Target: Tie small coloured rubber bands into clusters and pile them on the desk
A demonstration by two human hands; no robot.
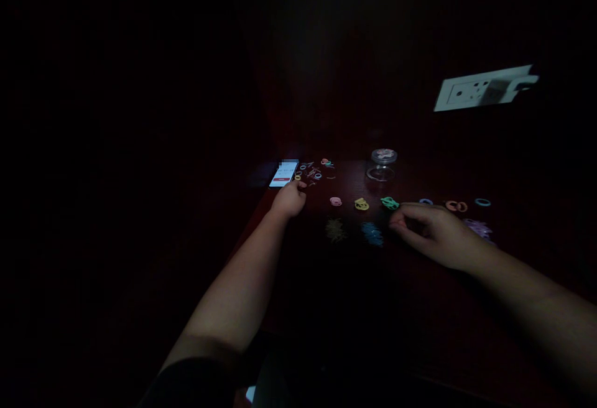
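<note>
The room around me is almost black, darkest to my left. Faint light falls on the dark reddish table [352,183] before me and gives its top a dull sheen. Behind it I make out a dim, reddish wall [321,84]. To my right, a pale socket panel [459,94] stands out, a dark shadow across it.

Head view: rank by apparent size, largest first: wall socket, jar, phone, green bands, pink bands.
1. Wall socket
2. Jar and phone: too alike to rank
3. Green bands
4. Pink bands
</note>
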